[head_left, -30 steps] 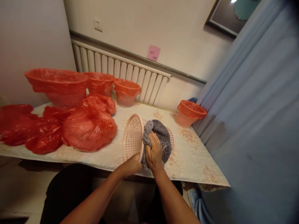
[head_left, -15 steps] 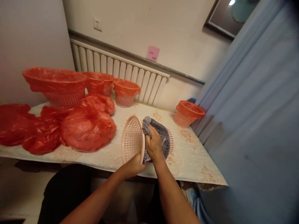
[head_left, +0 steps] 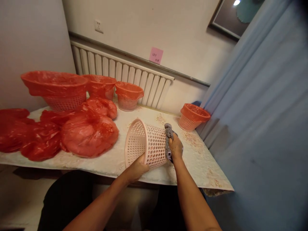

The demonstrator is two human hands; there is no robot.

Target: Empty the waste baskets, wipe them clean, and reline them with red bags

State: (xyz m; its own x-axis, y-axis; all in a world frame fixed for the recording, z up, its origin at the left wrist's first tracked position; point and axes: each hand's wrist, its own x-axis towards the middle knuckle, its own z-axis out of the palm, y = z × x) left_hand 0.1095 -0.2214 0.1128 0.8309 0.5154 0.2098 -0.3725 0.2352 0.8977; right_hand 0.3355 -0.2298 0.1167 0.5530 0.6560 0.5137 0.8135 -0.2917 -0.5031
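A pink perforated plastic basket (head_left: 156,144) lies tipped on its side on the table, its mouth facing left. My left hand (head_left: 137,167) grips the near part of its rim, the fingers partly hidden inside the mouth. Bunched in my right hand (head_left: 175,147) is a grey cloth (head_left: 168,138), which lies against the bottom end of the basket. My right fingers are closed on the cloth, and some of the basket's base is hidden behind it.
Red plastic bags (head_left: 90,134) with contents lie on the left of the table (head_left: 199,166). Several bag-lined baskets, one a small basket (head_left: 128,96), stand behind them. Another lined basket (head_left: 192,117) stands at the right by a blue curtain (head_left: 252,128). A radiator (head_left: 115,67) runs along the wall.
My right hand has moved to the right with the grey cloth, from the basket's side near the rim to its bottom end. My left hand keeps its hold on the rim.
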